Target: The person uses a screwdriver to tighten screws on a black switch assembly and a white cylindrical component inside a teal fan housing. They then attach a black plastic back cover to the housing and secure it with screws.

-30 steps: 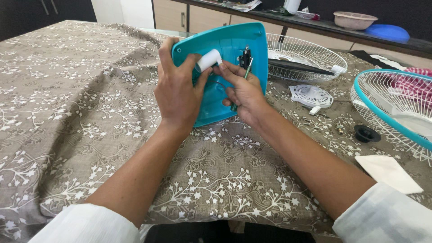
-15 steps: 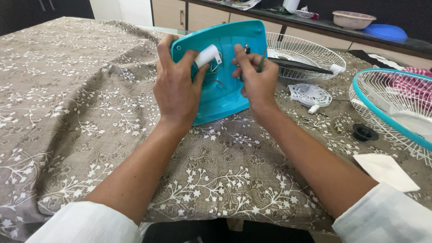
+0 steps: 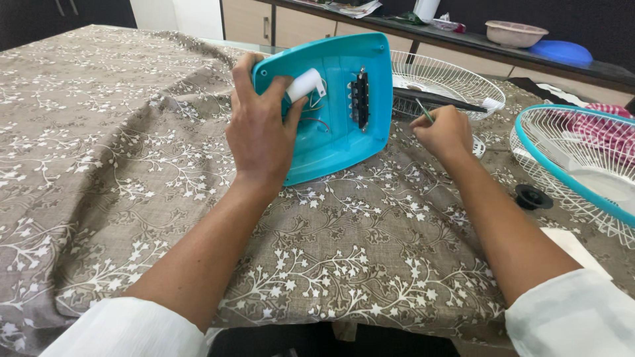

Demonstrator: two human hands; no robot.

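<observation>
Teal plastic fan base cover (image 3: 331, 125) was propped up on edge on the worktop (image 3: 99, 165), tilted so its hollow inside faced the camera. My left hand (image 3: 261, 132) was wrapped around its left side, fingers spread over the rim and thumb pressing a white cylindrical part (image 3: 304, 84) inside the shell. You could see thin red and white wires (image 3: 316, 122) in there too, plus a black switch strip (image 3: 360, 99) running up the middle.

My right hand (image 3: 446, 132) was off to the right of the cover, not touching it, curled closed around a thin green-handled tool (image 3: 423, 110) that poked out above the knuckles. It sat just in front of a white wire fan grille (image 3: 450, 82) lying flat on the cloth.

Further right was another grille with a teal rim (image 3: 569, 165), a small black round cap (image 3: 532, 196) next to it, and a white paper slip (image 3: 575, 248) near my right sleeve. Everything was sitting on a brown floral tablecloth (image 3: 370, 264).
</observation>
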